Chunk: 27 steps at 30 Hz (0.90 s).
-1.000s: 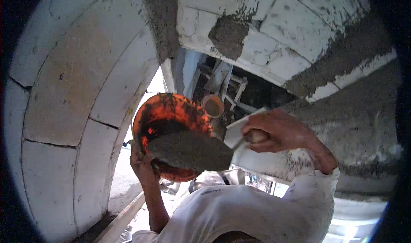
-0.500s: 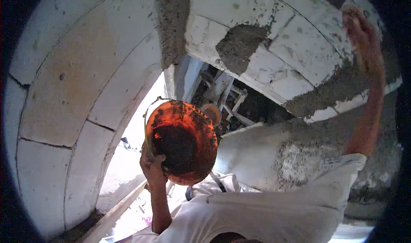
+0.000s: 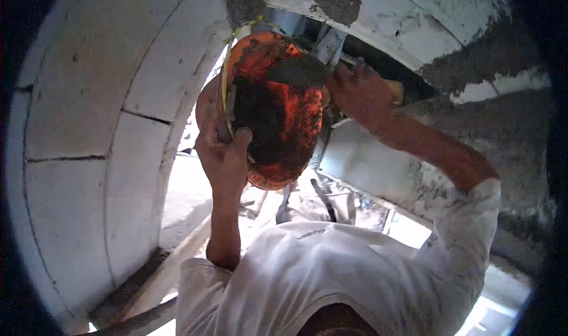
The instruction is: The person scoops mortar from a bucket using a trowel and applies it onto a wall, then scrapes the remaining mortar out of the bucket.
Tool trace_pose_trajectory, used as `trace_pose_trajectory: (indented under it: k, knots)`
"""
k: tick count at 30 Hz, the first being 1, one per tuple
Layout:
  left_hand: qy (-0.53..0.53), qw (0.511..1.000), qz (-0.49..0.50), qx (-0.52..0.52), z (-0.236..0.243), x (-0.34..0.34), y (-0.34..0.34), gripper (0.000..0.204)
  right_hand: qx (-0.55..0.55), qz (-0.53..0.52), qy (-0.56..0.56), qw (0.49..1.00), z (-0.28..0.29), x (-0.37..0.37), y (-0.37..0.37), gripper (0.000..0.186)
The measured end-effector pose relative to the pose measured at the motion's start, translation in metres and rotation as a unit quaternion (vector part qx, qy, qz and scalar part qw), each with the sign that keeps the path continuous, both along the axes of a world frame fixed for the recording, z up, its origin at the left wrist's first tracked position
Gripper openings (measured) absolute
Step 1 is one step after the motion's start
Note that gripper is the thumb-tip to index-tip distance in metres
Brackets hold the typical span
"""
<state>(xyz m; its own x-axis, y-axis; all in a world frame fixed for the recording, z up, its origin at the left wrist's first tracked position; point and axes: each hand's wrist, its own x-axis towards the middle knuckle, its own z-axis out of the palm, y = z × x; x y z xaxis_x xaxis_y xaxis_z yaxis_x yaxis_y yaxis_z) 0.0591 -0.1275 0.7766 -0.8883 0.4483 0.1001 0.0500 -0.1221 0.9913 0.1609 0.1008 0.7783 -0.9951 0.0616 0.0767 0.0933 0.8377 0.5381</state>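
Note:
An orange bucket (image 3: 307,123), smeared with mortar, is tilted so that its mouth faces me. My left hand (image 3: 222,152) grips it at the left side of the rim, with the thumb over the edge. Dark grey mortar (image 3: 257,117) lies inside. My right hand (image 3: 364,96) is closed round the handle of a trowel (image 3: 299,71). The trowel's mortar-coated blade reaches over the right rim into the upper part of the bucket's mouth. A yellowish wire handle (image 3: 225,81) runs along the bucket's left side.
A pale block wall (image 3: 77,123) rises at the left. On the right-hand block wall (image 3: 402,34) there are patches of grey mortar (image 3: 491,52). A wooden beam (image 3: 177,256) slants across the lower left, and bright ground shows below the bucket.
My right hand has come down from the upper right wall to the bucket, bringing the trowel blade into its mouth. The bucket in my left hand now appears higher in view.

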Motion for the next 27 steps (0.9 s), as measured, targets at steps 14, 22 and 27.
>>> trace_pose_trajectory:
  k: [14, 22, 27]
  knots:
    - [0.123, 0.991, -0.027, 0.051, -0.002, 0.009, -0.025, 0.063, -0.688, 0.076, -0.048, 0.72, -0.09, 0.039, -0.047, 0.024]
    - [0.049, 0.997, -0.001, 0.062, -0.016, 0.003, -0.035, 0.071, -0.437, -0.05, -0.172, 0.882, -0.025, 0.042, -0.03, 0.035]
    - [-0.054, 0.992, -0.005, 0.116, -0.019, 0.003, -0.026, 0.07, -0.384, -0.084, -0.141, 0.909, -0.025, 0.06, -0.014, 0.044]
